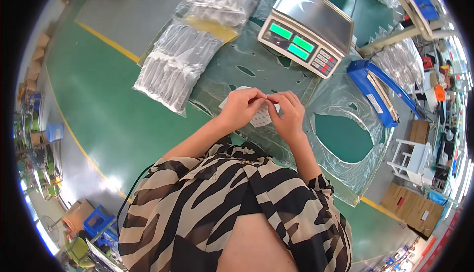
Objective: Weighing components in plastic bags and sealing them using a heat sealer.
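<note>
My left hand (241,108) and my right hand (288,114) meet over the near part of the table, fingertips almost touching. Both are closed in a pinch; whatever lies between the fingertips is too small to make out. Under them is a white sheet (261,119) with rows of small grey marks, partly covered by my hands. The sheet rests on the plastic-covered table (276,86). Beyond my hands stands a weighing scale (306,30) with a metal pan, lit green displays and a keypad.
Clear plastic bags of pale, long items (177,64) are stacked at the left edge. On the right sits a blue bag sealer (374,91), near clear plastic film (340,173) with a large hole. Cardboard boxes (412,208) stand on the floor at right.
</note>
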`<state>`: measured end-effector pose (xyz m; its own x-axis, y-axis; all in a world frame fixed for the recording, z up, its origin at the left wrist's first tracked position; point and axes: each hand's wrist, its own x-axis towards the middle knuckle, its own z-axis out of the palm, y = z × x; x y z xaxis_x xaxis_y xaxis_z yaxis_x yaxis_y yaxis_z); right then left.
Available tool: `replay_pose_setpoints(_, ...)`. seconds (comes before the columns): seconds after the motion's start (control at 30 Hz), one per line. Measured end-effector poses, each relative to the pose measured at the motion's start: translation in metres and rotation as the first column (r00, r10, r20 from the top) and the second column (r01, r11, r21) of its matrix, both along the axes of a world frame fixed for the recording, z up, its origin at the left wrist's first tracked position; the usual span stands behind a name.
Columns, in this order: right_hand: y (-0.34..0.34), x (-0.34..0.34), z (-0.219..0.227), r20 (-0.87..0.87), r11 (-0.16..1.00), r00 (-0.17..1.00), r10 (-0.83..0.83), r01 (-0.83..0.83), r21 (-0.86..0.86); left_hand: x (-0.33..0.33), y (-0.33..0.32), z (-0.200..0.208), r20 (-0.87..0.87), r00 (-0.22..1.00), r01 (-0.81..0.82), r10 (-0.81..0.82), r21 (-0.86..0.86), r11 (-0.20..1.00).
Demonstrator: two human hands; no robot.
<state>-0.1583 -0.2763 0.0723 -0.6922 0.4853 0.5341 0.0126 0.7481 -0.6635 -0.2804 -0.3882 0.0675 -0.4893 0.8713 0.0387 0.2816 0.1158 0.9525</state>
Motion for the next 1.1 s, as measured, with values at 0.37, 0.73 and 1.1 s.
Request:
replay_pose_setpoints(0.37,-0.017,-0.066,-0.019,0.051,0.939,0.998,0.049,-0.028,-0.343,-0.04,-0.04,-0.017,0.1,0.983,-0.153,0.153,-0.01,0.988)
replay_pose_setpoints(0.73,-0.049,-0.252,-0.015,0.047,0.781,0.989,0.142,-0.141,0.609,-0.021,-0.066,-0.087,0.525,0.841,-0.075,0.128,-0.121,0.99)
replay_pose_setpoints(1.1,-0.092,-0.242,-0.034,0.394,0.761,0.906,0.154,-0.363,0.538,-0.027,-0.079,-0.099,0.559,0.813,-0.138,0.164,-0.089,0.986)
